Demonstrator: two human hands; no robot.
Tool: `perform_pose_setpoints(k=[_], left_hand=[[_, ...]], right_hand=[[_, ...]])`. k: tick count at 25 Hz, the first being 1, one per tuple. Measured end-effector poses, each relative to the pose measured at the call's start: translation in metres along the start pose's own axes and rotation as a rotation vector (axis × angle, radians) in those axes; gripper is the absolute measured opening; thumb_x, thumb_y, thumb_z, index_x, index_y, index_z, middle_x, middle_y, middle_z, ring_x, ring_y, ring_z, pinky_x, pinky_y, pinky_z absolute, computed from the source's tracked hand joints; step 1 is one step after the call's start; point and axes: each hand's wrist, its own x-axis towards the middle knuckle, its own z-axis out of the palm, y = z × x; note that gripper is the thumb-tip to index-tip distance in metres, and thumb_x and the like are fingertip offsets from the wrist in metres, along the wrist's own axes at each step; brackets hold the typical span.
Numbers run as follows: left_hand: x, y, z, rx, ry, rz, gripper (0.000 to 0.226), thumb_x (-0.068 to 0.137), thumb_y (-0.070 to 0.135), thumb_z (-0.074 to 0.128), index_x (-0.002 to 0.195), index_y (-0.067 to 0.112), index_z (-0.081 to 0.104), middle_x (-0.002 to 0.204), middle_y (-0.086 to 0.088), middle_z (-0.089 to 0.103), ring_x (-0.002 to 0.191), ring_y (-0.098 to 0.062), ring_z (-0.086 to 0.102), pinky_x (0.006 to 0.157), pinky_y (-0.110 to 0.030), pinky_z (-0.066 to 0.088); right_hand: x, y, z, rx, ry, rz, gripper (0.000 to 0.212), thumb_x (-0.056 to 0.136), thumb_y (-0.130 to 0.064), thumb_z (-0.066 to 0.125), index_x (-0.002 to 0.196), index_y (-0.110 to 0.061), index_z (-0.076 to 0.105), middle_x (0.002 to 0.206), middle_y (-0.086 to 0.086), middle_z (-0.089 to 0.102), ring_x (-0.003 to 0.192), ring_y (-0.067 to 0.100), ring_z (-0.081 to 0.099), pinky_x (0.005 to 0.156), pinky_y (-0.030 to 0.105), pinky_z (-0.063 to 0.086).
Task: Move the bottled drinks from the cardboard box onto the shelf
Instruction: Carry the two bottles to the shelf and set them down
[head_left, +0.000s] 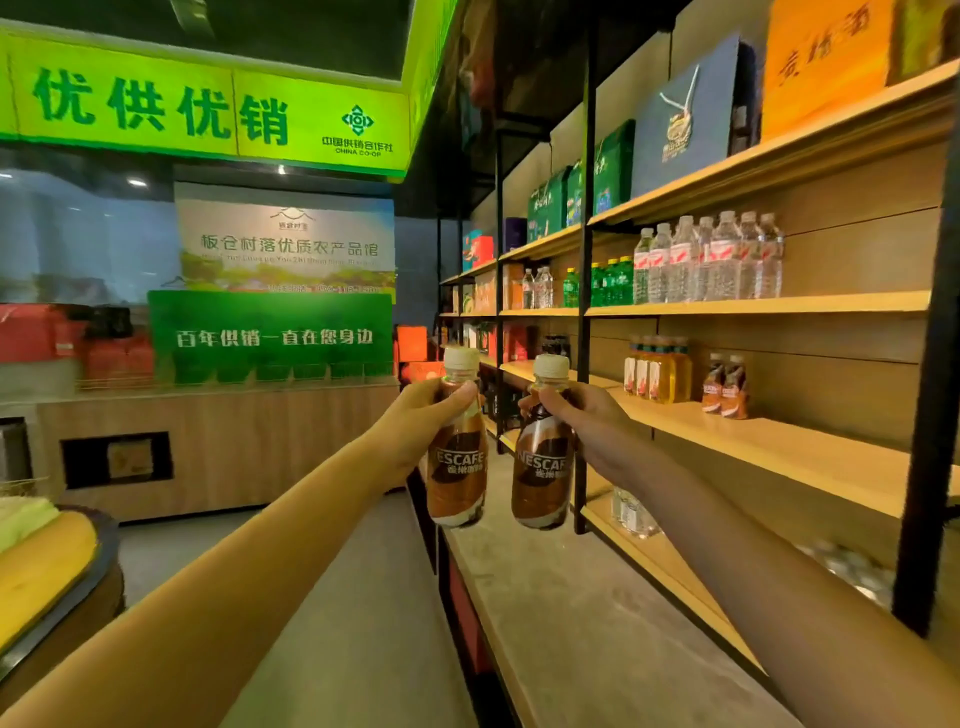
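Two bare hands are raised in front of the shelf (779, 447), each closed around the neck of one coffee bottle: the left hand (415, 431) grips the left bottle (457, 467), the right hand (587, 426) the right bottle (543, 467). Farther back on that shelf stand two matching coffee bottles (724, 387), beside several yellow drink bottles (657, 376) whose count is unclear. The box is out of view.

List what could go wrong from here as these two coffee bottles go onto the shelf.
1. Each hand, left hand and right hand, holds its coffee bottle (left bottle, right bottle) high near the neck, so one may swing or slip.
2. The two coffee bottles already on the shelf stand close together; a careless placement could topple them.
3. The black upright post stands beside the right hand; the bottle could knock it.
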Motion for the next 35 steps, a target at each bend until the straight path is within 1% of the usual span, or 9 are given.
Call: perform_pose_setpoints(k=[4,7,10,14,17,22,28,32,35], left_hand=[[0.101,-0.044,-0.011,0.014,-0.103,-0.022,0.017,0.093,0.025,0.052,0.102,0.012,0.059,0.095,-0.006,0.066,0.092,-0.019,0.064,0.086,-0.036,0.049],[0.169,-0.087,-0.006,-0.021,-0.150,-0.028,0.014,0.093,0.025,0.052,0.098,0.014,0.060,0.096,-0.007,0.065,0.100,-0.026,0.062,0.097,-0.045,0.045],[0.234,-0.121,0.007,-0.006,-0.188,-0.026,0.019,0.094,0.026,0.051,0.102,0.012,0.060,0.103,-0.009,0.065,0.105,-0.028,0.060,0.101,-0.048,0.042],[0.338,-0.156,0.038,0.011,-0.241,-0.009,0.034,0.092,0.033,0.051,0.115,0.009,0.058,0.111,-0.009,0.063,0.113,-0.029,0.056,0.104,-0.050,0.037],[0.413,-0.176,0.070,0.006,-0.300,0.015,0.033,0.093,0.034,0.049,0.112,0.009,0.059,0.107,-0.007,0.063,0.110,-0.026,0.056,0.102,-0.046,0.038],[0.509,-0.210,0.138,-0.056,-0.438,0.036,0.028,0.093,0.034,0.049,0.107,0.013,0.059,0.104,-0.005,0.062,0.103,-0.022,0.057,0.093,-0.040,0.042],[0.604,-0.263,0.239,-0.164,-0.667,0.024,0.040,0.092,0.036,0.053,0.122,0.010,0.054,0.111,-0.008,0.063,0.105,-0.023,0.059,0.083,-0.031,0.046],[0.664,-0.287,0.301,-0.225,-0.837,0.046,0.036,0.091,0.033,0.053,0.119,0.010,0.053,0.111,-0.008,0.062,0.109,-0.028,0.058,0.097,-0.041,0.045],[0.703,-0.293,0.339,-0.266,-0.934,0.029,0.043,0.092,0.031,0.052,0.129,0.010,0.050,0.121,-0.010,0.060,0.113,-0.028,0.056,0.101,-0.045,0.043]], right_hand=[[0.085,0.046,-0.007,-0.050,0.091,0.040,0.017,0.091,-0.028,0.055,0.091,-0.015,0.066,0.101,0.002,0.069,0.103,0.023,0.061,0.096,0.040,0.046],[0.139,0.083,-0.026,-0.087,0.164,0.065,0.015,0.091,-0.029,0.055,0.090,-0.017,0.065,0.101,0.001,0.069,0.105,0.024,0.061,0.100,0.045,0.045],[0.193,0.115,-0.055,-0.125,0.214,0.071,0.018,0.091,-0.030,0.054,0.094,-0.015,0.064,0.100,0.001,0.070,0.104,0.023,0.062,0.099,0.049,0.045],[0.273,0.154,-0.110,-0.209,0.298,0.065,0.026,0.091,-0.033,0.055,0.103,-0.011,0.064,0.107,0.006,0.070,0.105,0.023,0.063,0.099,0.046,0.046],[0.326,0.180,-0.154,-0.220,0.363,0.063,0.017,0.091,-0.031,0.056,0.094,-0.015,0.062,0.110,0.010,0.069,0.106,0.025,0.063,0.098,0.044,0.047],[0.372,0.211,-0.228,-0.278,0.506,0.105,0.028,0.090,-0.028,0.057,0.108,-0.006,0.059,0.110,0.011,0.067,0.104,0.025,0.063,0.097,0.042,0.048],[0.389,0.239,-0.303,-0.270,0.706,0.116,0.014,0.093,-0.023,0.053,0.095,-0.013,0.062,0.092,0.000,0.068,0.086,0.014,0.063,0.081,0.029,0.052],[0.412,0.266,-0.340,-0.330,0.872,0.152,0.011,0.092,-0.024,0.055,0.096,-0.016,0.062,0.094,0.001,0.069,0.091,0.017,0.065,0.086,0.033,0.052],[0.433,0.276,-0.360,-0.385,0.963,0.166,0.018,0.092,-0.026,0.054,0.100,-0.013,0.064,0.093,0.000,0.070,0.088,0.015,0.066,0.079,0.030,0.052]])
